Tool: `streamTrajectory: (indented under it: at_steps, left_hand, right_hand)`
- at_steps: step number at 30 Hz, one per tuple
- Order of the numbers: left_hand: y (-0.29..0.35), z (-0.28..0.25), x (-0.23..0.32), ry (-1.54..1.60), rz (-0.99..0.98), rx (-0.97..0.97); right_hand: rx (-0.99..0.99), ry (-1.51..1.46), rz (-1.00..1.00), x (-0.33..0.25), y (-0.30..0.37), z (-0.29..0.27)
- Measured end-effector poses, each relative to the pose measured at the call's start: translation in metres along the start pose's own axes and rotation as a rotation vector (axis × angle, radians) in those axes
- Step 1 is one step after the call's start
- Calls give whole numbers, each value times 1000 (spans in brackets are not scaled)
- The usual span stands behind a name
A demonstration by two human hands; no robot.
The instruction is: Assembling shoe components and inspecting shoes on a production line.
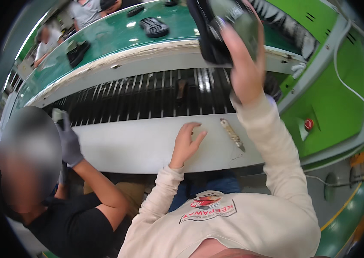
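Note:
My right hand [247, 69] is raised at the top right, with its fingers wrapped round an olive-and-black shoe [211, 34]. The shoe is held up in front of the green conveyor belt, and part of it lies beyond the picture's upper edge. Just over the white worktop [121, 146], my left hand [185, 144] has its fingers curved and apart, with nothing in them. To the right of that hand lies a slim cutter-like tool [232, 134] with a pale, wrapped-looking handle.
On the green belt [109, 41] stand an olive-and-black shoe [77, 52] and a black shoe sole [154, 27]. Dark rollers [147, 92] run below it. A co-worker's grey-gloved hand [70, 144] is at the left. A red button [308, 124] sits on the green machine housing.

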State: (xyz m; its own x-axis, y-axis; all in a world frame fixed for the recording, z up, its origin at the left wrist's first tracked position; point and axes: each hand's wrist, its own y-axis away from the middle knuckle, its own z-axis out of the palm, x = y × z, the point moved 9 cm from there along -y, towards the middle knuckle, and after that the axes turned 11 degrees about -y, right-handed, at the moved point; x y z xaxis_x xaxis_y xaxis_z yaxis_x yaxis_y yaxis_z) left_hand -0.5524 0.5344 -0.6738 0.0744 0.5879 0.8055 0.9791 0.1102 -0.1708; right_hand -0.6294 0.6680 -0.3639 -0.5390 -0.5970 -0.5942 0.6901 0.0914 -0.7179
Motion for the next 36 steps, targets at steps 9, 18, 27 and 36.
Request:
streamTrajectory:
  at_steps: [9,18,27,36]
  left_hand:
    - [11,38,28,-302,391,95]
    - [-3,34,29,-229,402,152]
    - [-2,40,44,-219,468,190]
    - [11,27,19,-309,368,194]
  right_hand:
    - [-141,1316,276,154,-152,-59]
    - [-503,565,369,142,-187,-138]
    - [176,2079,582,-12,-227,-444]
    - [165,1022,13,42,-212,-334]
